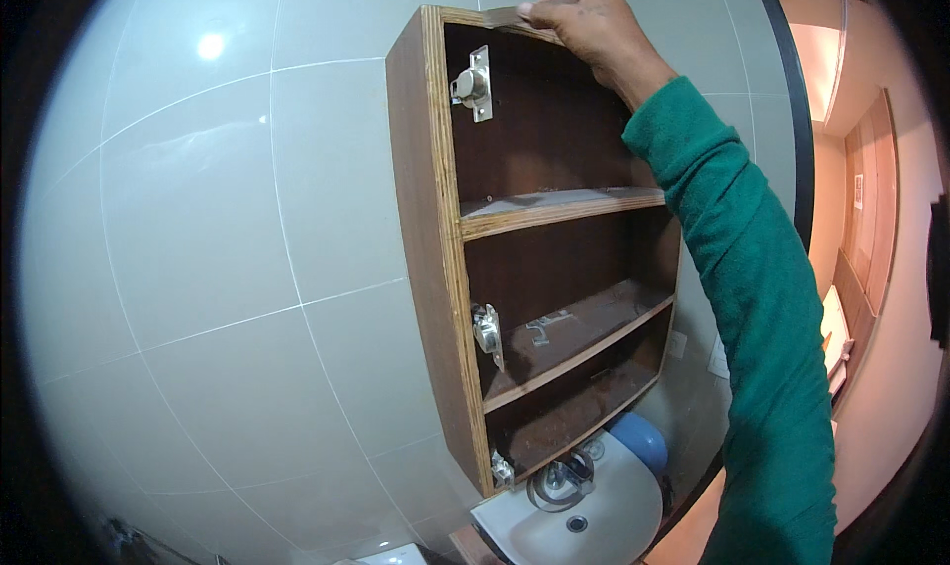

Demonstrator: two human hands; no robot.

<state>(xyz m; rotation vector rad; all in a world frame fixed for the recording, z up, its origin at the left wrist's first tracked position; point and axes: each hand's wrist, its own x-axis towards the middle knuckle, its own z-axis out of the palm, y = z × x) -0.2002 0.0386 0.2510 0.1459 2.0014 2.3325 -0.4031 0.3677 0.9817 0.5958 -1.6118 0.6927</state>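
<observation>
My right hand [591, 26], in a green sleeve, reaches up to the top front edge of an open wooden wall cabinet [426, 219]. Its fingers are closed on a thin greyish-brown strip [505, 17] lying along that edge; the strip's far part is hidden behind the hand. Bare layered plywood shows on the cabinet's front edges. Metal hinges are fixed inside its left side: an upper hinge [475, 85], a middle hinge [488, 335] and a lower hinge [502, 469]. My left hand is out of view.
Below the cabinet is a white washbasin [623, 496] with a metal faucet [569, 474] and a dark curled band [539, 496] around it. A blue rounded object [638, 441] sits behind the basin. Grey tiled wall [198, 248] spans the left; a doorway [816, 219] opens at right.
</observation>
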